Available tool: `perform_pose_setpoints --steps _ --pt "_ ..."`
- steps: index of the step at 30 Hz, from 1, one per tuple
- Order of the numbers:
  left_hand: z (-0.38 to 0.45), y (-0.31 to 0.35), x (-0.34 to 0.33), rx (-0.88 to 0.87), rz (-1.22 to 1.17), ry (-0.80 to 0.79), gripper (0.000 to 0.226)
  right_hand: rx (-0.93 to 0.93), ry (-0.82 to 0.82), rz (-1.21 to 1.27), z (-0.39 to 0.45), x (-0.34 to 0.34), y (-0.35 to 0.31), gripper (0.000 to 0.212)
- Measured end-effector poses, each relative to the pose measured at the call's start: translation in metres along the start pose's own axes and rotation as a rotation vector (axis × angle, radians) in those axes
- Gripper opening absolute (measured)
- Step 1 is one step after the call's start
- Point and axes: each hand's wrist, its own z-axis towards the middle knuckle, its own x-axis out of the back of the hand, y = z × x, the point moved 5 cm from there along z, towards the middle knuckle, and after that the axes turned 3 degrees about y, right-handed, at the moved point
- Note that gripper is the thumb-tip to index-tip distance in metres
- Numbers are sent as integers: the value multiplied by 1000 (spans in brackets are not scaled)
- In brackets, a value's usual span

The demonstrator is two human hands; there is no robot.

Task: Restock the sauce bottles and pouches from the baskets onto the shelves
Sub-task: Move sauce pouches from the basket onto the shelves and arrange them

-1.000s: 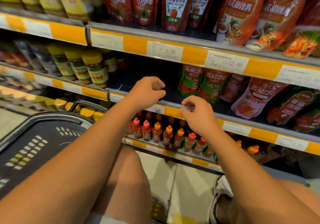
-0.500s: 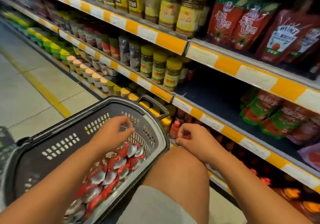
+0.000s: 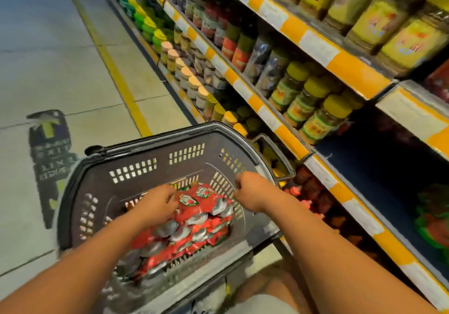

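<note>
A dark plastic basket (image 3: pixel 155 141) stands on the floor in front of me, beside the shelves. It holds a heap of red and silver sauce pouches (image 3: pixel 194 219). My left hand (image 3: pixel 158 204) is down inside the basket, fingers curled onto the top of the heap; whether it grips a pouch is hidden. My right hand (image 3: pixel 252 192) hovers over the basket's right side near the rim, fingers curled in and holding nothing. To the right, the middle shelf (image 3: pixel 291 141) has a dark bare stretch (image 3: pixel 369 172), with a few green and red pouches (image 3: pixel 432 223) further right.
Jars with yellow lids (image 3: pixel 315 109) fill the shelf left of the bare stretch. Small red-capped bottles (image 3: pixel 313 192) line the bottom shelf behind the basket's handle (image 3: pixel 279 153). A yellow floor line (image 3: pixel 121 87) and a floor sticker (image 3: pixel 51 158) lie to the left. My knee (image 3: pixel 267 289) is below.
My view swung from the shelf down and left to the basket. Both hands came away from the shelf; the left dropped onto the pouches and the right moved over the basket.
</note>
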Motion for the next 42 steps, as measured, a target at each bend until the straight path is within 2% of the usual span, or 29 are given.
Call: perform_pose_setpoints --steps 3,7,9,12,15,18,24,30,34,37,38,41,42 --pt "1 -34 -17 85 5 -53 18 0 -99 -33 28 -29 -16 12" --pt "5 -69 -32 225 21 -49 28 1 -189 -70 52 -64 -27 13" --pt "10 -78 -37 306 13 -52 21 -14 -203 -23 63 -79 -25 9" --pt "15 -87 -45 396 13 -67 12 -35 -203 58 74 -93 -18 19" --pt "21 -93 -53 446 14 -73 12 -56 -194 177 82 -100 -10 28" --pt "32 -96 -58 473 24 -86 16 -99 -181 269 93 -107 -2 23" --pt "47 -96 -68 503 79 -112 39 -257 -106 290 117 -113 16 41" --pt "52 -90 -72 575 47 -162 43 -249 -192 376 131 -136 14 47" --pt "49 -95 -72 698 -111 -142 42 -285 -149 317 136 -139 20 49" --pt "46 -97 -75 747 -141 -145 36 -324 -106 333 139 -141 22 64" --pt "46 -97 -76 759 -146 -145 34 -346 -97 382 139 -141 20 61" --pt "47 -96 -77 777 -185 -135 31 -389 -42 587 142 -140 18 31" --pt "47 -95 -77 782 -205 -127 31 -395 -33 633 143 -139 17 31"
